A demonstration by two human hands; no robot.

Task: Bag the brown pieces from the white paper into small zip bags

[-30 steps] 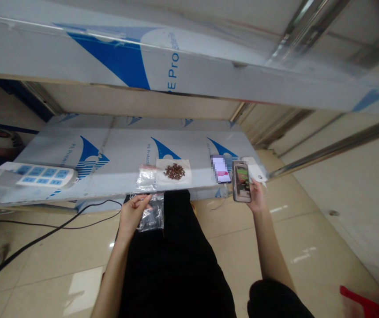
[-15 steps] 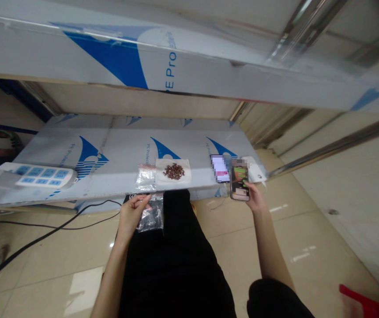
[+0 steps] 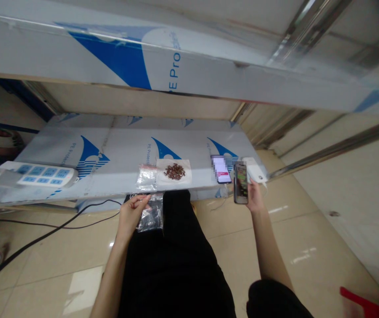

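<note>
My right hand (image 3: 256,197) is closed round a smartphone (image 3: 241,184) with a lit screen, held in front of the shelf's right end. My left hand (image 3: 134,213) is pinched on the upper edge of a clear plastic bag (image 3: 152,215) that lies over my leg. On the shelf just beyond it rests another clear zip bag (image 3: 146,177). Beside that bag, a pile of small brown capsules (image 3: 174,172) sits on a white sheet of paper (image 3: 186,177). A second phone (image 3: 221,169), its screen lit, lies farther right.
A white power bank (image 3: 256,170) lies at the right end of the film-covered shelf (image 3: 126,145). At the left end is a white power strip (image 3: 48,175). A black cable (image 3: 66,227) hangs over the floor at left. Above runs a higher shelf edge (image 3: 202,73).
The smartphone in my right hand has shifted slightly right and turned, and its screen looks darker. My left hand stays in place on the bag.
</note>
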